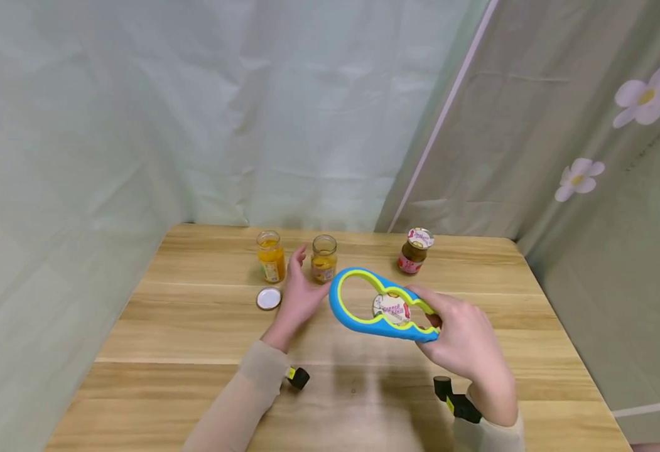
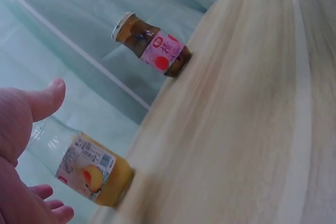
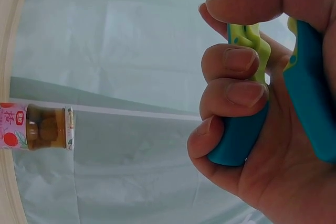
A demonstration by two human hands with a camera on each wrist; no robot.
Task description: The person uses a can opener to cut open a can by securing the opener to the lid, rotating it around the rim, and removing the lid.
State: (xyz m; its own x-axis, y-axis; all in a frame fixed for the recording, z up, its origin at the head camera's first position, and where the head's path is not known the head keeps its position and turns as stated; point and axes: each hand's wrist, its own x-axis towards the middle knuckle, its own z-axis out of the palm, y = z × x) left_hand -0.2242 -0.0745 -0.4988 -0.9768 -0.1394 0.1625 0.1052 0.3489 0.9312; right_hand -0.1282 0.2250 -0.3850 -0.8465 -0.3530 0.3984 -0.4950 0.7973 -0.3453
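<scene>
Right hand (image 1: 465,333) gripping opener (image 1: 385,328), uncapped jar (image 1: 324,263)

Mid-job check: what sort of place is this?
Probably a makeshift recording booth rather than a real kitchen: pale sheeting hangs right behind the wooden table, a flower-printed sheet hangs on the right, and black wrist-worn devices are in view.
</scene>
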